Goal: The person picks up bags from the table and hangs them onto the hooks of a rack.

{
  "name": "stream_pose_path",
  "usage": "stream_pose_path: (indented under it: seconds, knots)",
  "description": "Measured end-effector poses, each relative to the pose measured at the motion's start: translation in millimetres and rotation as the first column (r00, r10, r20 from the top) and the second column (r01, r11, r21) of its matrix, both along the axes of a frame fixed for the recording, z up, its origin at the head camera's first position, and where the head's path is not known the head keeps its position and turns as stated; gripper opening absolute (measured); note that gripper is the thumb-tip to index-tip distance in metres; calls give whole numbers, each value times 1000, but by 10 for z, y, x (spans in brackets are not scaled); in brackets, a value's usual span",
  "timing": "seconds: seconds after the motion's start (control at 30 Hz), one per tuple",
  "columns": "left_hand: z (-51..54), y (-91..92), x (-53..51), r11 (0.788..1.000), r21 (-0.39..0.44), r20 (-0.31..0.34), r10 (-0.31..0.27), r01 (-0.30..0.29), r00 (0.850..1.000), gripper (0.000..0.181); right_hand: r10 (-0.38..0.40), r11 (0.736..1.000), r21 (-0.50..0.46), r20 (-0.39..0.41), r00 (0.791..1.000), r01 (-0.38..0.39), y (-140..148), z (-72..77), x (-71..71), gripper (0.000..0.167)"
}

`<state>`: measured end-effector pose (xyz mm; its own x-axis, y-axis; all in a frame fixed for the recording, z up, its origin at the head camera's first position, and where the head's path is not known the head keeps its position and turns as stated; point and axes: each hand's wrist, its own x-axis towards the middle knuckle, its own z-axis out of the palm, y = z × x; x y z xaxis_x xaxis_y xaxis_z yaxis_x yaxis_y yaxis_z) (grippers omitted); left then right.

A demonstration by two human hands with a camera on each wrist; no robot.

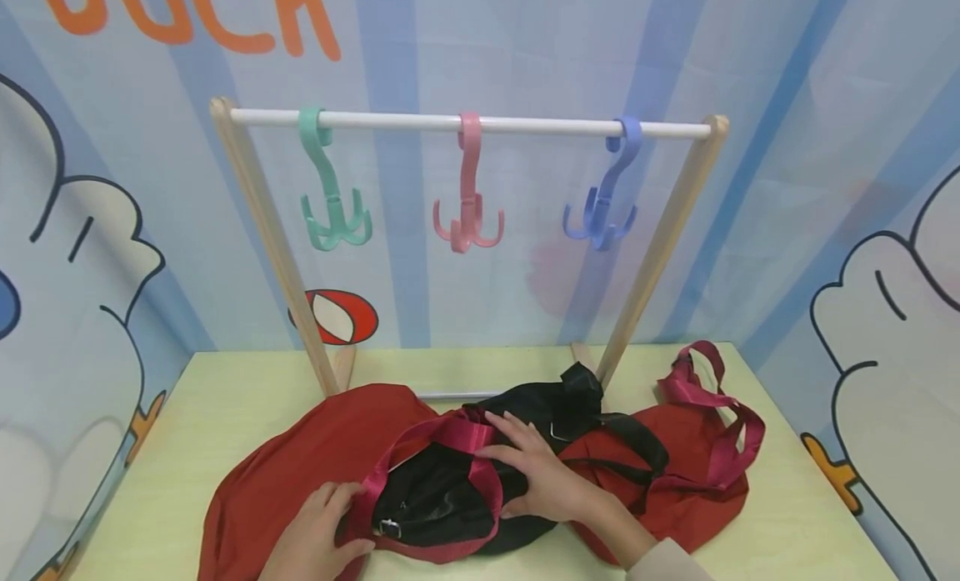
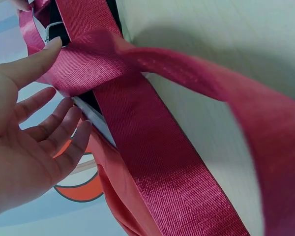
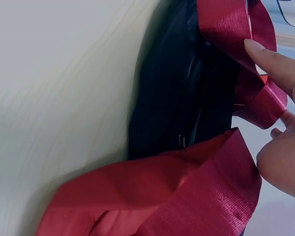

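A large red bag [image 1: 300, 456] lies at the left, its crimson strap [image 1: 486, 481] looped over a black bag [image 1: 435, 493]. My left hand [image 1: 318, 535] touches the strap at the loop's left side, thumb apart from the fingers; in the left wrist view the hand [image 2: 34, 123] has loosely bent fingers beside the crimson strap [image 2: 147, 162]. My right hand [image 1: 543, 473] is spread at the loop's right side, fingertips on the strap. The right wrist view shows that hand [image 3: 285, 118] with its thumb against the crimson strap [image 3: 231, 34]. A second red bag [image 1: 682, 448] lies at the right.
Behind the bags a wooden rack [image 1: 273, 231] stands on the table [image 1: 150, 448]. Its white bar [image 1: 390, 121] carries a green hook [image 1: 330, 189], a pink hook [image 1: 468, 189] and a blue hook [image 1: 603, 189]. A patterned cloth backdrop [image 1: 510, 64] surrounds the table.
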<state>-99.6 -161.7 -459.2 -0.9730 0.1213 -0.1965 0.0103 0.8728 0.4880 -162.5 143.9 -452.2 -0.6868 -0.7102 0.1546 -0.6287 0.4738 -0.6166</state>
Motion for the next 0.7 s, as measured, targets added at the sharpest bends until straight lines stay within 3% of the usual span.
stream_pose_path:
  seconds: [0.4,0.7]
  knots:
    - [-49,19,-5,1000,27,59,-3,1,998,58,-7,1000,14,-7,1000,7,-34,-35,21,58]
    - [-103,24,-23,1000,18,92,-19,17,996,63,-39,997,62,-3,999,39,-44,-63,33,24]
